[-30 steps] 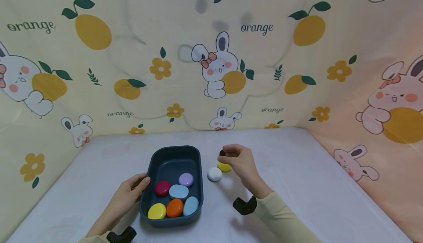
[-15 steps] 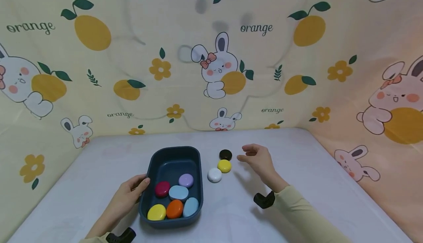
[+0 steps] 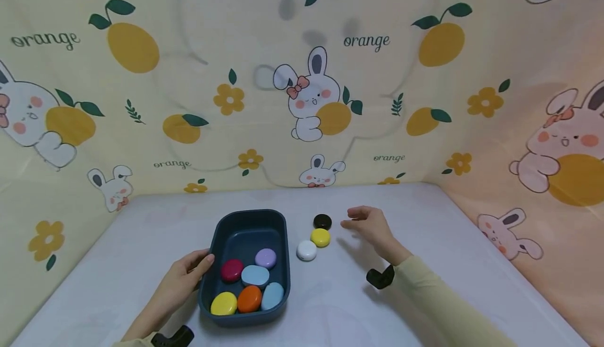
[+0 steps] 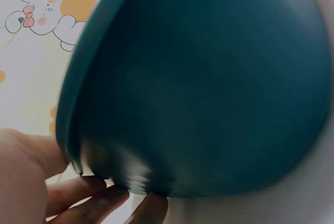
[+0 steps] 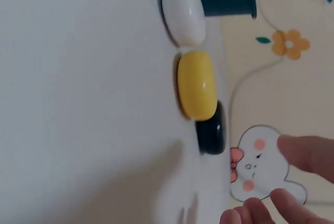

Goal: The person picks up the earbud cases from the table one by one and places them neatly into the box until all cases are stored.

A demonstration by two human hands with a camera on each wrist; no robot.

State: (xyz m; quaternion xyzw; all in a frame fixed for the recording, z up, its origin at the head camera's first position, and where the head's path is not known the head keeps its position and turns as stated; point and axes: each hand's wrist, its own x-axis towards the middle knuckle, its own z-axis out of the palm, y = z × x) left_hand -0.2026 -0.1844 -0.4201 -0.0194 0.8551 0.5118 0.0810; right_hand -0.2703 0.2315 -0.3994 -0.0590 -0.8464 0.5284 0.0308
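A blue tray point(image 3: 245, 234) of six stones point(image 3: 255, 275) is gripped at its left rim by the left hand point(image 3: 183, 272). On the table point(image 3: 330, 310), three stones point(image 3: 320, 238), white, yellow and black, are set right of it, near the right hand point(image 3: 371, 227), its thumb and fingers held apart.

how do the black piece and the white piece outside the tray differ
The black piece is nearer the right hand; the white piece is nearer the tray. The black piece sits farther back than the white piece. Both are glossy, rounded and rest on the table.
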